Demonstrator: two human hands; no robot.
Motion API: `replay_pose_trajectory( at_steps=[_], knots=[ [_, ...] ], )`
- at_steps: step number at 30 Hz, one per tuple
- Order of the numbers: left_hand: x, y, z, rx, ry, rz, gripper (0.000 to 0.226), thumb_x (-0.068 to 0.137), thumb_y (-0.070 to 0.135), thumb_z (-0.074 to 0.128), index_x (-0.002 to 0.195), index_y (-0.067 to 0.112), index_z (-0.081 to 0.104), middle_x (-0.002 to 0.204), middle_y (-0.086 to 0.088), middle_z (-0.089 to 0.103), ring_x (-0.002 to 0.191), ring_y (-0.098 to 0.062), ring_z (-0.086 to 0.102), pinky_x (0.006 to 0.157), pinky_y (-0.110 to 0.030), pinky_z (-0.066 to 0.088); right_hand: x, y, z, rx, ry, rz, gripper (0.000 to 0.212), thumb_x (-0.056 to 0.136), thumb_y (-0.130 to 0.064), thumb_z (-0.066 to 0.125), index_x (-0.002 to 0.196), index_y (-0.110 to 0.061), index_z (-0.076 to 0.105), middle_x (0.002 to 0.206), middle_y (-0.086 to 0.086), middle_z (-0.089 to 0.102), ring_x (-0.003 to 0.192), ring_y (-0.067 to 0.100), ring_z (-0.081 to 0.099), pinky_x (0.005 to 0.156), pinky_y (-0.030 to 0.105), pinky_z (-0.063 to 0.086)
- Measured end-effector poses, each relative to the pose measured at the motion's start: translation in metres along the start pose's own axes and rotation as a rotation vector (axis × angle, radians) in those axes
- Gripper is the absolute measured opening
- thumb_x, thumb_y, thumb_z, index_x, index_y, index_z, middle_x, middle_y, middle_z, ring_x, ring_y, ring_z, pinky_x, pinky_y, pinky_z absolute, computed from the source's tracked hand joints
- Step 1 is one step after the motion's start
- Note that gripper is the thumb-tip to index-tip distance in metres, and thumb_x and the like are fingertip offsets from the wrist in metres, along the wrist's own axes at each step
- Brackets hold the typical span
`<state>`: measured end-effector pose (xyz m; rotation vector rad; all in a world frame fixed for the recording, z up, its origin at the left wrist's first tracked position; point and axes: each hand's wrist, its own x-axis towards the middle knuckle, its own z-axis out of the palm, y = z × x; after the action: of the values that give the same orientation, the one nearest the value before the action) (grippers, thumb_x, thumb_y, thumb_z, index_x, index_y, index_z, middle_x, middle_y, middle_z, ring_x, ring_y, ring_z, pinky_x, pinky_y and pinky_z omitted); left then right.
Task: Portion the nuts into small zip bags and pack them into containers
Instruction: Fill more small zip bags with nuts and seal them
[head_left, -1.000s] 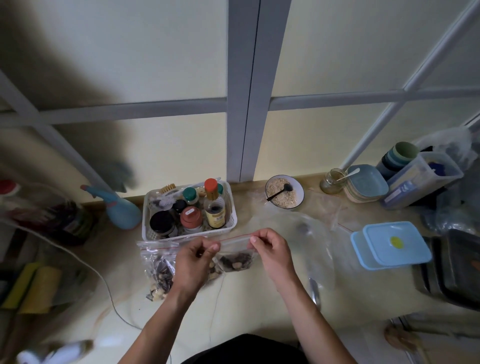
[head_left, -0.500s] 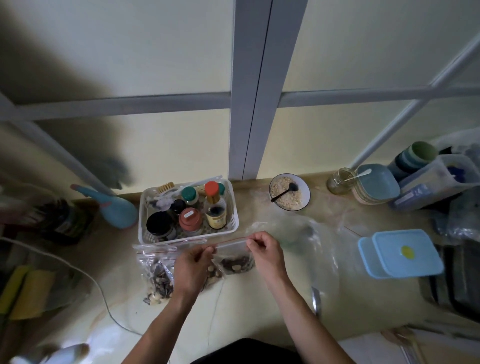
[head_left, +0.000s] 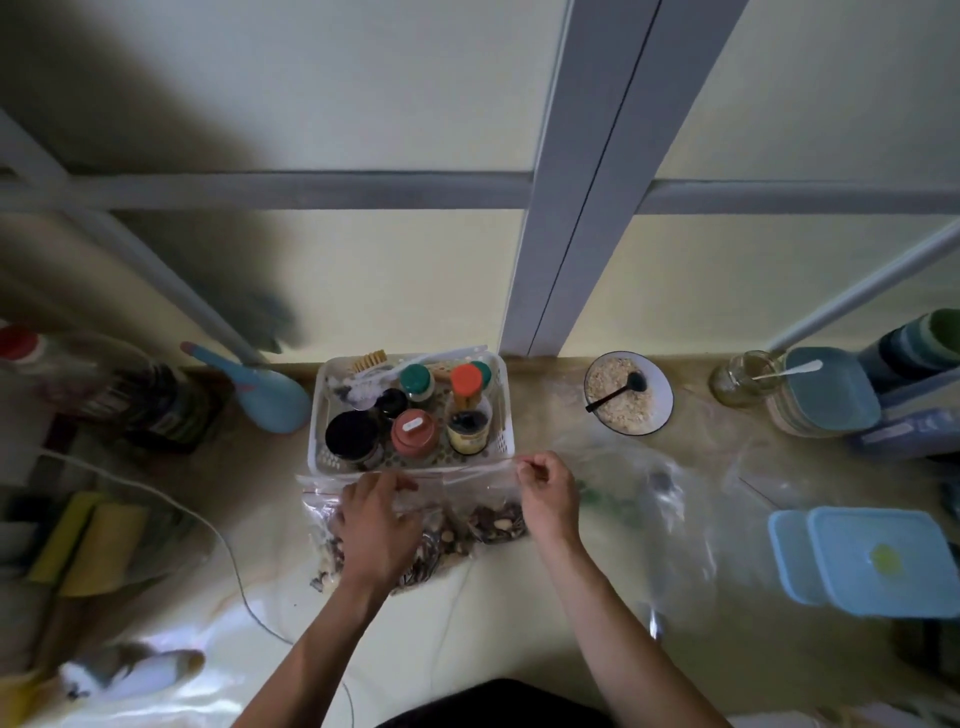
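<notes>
Near the middle of the table (head_left: 519, 613), just in front of a white basket (head_left: 506, 415) of jars: small zip bag (head_left: 467, 499) holding a portion of nuts (head_left: 493, 522), lying partly over a second bag of nuts (head_left: 322, 525) toward the left edge. Right hand (head_left: 548, 493) curled, thumb and forefinger pinching the right end of the zip strip. Left hand (head_left: 379, 525) lying over the bag's left part, fingers bent at the strip; appears to pinch it, though the fingertips are partly hidden. Red zip line stretched between the two hands, close to the basket's front wall.

Step in hand, by judgement: closing the seal. For a clean close: strip kept taut and level, both tracks lined up before pressing, pinch run from one end to the other without skipping, nuts kept down in the bag bottom and clear of the track, spare air pushed out before the last stretch.

Toward the right edge: blue container (head_left: 878, 561) with lid on, well apart from the bag. Loose clear plastic sheet (head_left: 649, 499) between the two. Bowl of oats (head_left: 628, 400) with a dark spoon at the back edge.
</notes>
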<state>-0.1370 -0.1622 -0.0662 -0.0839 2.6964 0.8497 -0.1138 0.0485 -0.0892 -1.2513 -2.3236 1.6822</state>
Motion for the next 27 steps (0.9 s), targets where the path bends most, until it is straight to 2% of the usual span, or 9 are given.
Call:
replay_pose_trajectory(
  at_steps=[3, 8, 10, 12, 16, 18, 21, 25, 27],
  knots=[
    [-0.004, 0.009, 0.0, 0.092, -0.073, 0.042, 0.023, 0.078, 0.031, 0.07, 0.1, 0.034, 0.064, 0.116, 0.009, 0.059, 0.118, -0.023, 0.046, 0.1, -0.048, 0.035, -0.005, 0.0, 0.002, 0.01, 0.016, -0.004, 0.003, 0.1, -0.024, 0.063, 0.098, -0.022, 0.064, 0.095, -0.007, 0.069, 0.089, 0.014, 0.067, 0.067, 0.016, 0.046],
    [-0.004, 0.009, -0.004, 0.186, -0.061, 0.101, 0.01, 0.085, 0.028, 0.066, 0.092, 0.033, 0.061, 0.09, 0.011, 0.07, 0.093, -0.018, 0.065, 0.097, -0.047, 0.04, -0.015, -0.006, -0.004, -0.002, 0.039, -0.056, 0.004, 0.1, -0.021, 0.061, 0.102, -0.024, 0.06, 0.098, -0.006, 0.068, 0.094, 0.016, 0.067, 0.067, 0.013, 0.043],
    [-0.007, 0.013, -0.009, 0.286, -0.068, 0.103, 0.008, 0.089, 0.028, 0.06, 0.095, 0.031, 0.065, 0.095, 0.009, 0.072, 0.096, -0.018, 0.066, 0.096, -0.044, 0.039, -0.022, -0.007, -0.008, -0.023, 0.043, -0.097, 0.014, 0.099, -0.015, 0.061, 0.111, -0.02, 0.06, 0.107, -0.002, 0.065, 0.1, 0.016, 0.064, 0.072, 0.012, 0.043],
    [-0.011, 0.019, -0.016, 0.345, -0.106, 0.103, 0.01, 0.09, 0.026, 0.056, 0.087, 0.029, 0.066, 0.097, 0.008, 0.072, 0.096, -0.018, 0.067, 0.096, -0.041, 0.039, -0.032, -0.005, -0.011, -0.071, 0.116, -0.163, 0.024, 0.095, -0.01, 0.062, 0.119, -0.015, 0.059, 0.112, -0.001, 0.058, 0.105, 0.016, 0.057, 0.082, 0.019, 0.044],
    [-0.029, 0.027, -0.024, 0.392, -0.218, 0.115, 0.016, 0.093, 0.034, 0.055, 0.09, 0.029, 0.07, 0.1, 0.008, 0.071, 0.103, -0.018, 0.065, 0.106, -0.043, 0.039, -0.054, -0.009, -0.016, -0.038, 0.247, -0.337, 0.022, 0.092, -0.004, 0.061, 0.109, -0.017, 0.065, 0.11, -0.004, 0.058, 0.101, 0.013, 0.056, 0.089, 0.029, 0.05],
    [-0.038, 0.028, -0.023, 0.344, -0.295, 0.144, 0.018, 0.092, 0.035, 0.057, 0.092, 0.025, 0.071, 0.102, 0.006, 0.071, 0.103, -0.021, 0.066, 0.097, -0.039, 0.047, -0.059, -0.01, -0.02, 0.041, 0.124, -0.389, 0.016, 0.095, -0.004, 0.06, 0.098, -0.017, 0.068, 0.1, -0.007, 0.068, 0.093, 0.01, 0.064, 0.083, 0.029, 0.055],
    [-0.05, 0.036, -0.022, 0.2, -0.359, 0.205, 0.014, 0.088, 0.032, 0.062, 0.084, 0.024, 0.072, 0.09, 0.005, 0.072, 0.087, -0.016, 0.069, 0.079, -0.034, 0.055, -0.077, -0.011, -0.026, 0.123, -0.115, -0.358, 0.014, 0.1, -0.016, 0.059, 0.094, -0.018, 0.071, 0.091, -0.007, 0.075, 0.088, 0.007, 0.07, 0.078, 0.027, 0.056],
    [-0.066, 0.063, -0.023, -0.061, -0.286, 0.267, 0.009, 0.092, 0.022, 0.065, 0.085, 0.02, 0.07, 0.08, 0.005, 0.072, 0.077, -0.012, 0.066, 0.074, -0.036, 0.054, -0.101, -0.006, -0.037, 0.138, -0.217, -0.378, 0.027, 0.098, -0.038, 0.055, 0.088, -0.018, 0.07, 0.084, -0.006, 0.074, 0.082, 0.007, 0.07, 0.079, 0.031, 0.055],
    [-0.07, 0.076, -0.023, -0.173, -0.239, 0.257, 0.01, 0.093, 0.02, 0.066, 0.083, 0.019, 0.069, 0.078, 0.004, 0.072, 0.077, -0.013, 0.067, 0.074, -0.038, 0.053, -0.102, -0.005, -0.048, 0.147, -0.246, -0.42, 0.023, 0.099, -0.036, 0.058, 0.09, -0.017, 0.066, 0.081, 0.0, 0.071, 0.075, 0.009, 0.067, 0.071, 0.028, 0.052]
  ],
)
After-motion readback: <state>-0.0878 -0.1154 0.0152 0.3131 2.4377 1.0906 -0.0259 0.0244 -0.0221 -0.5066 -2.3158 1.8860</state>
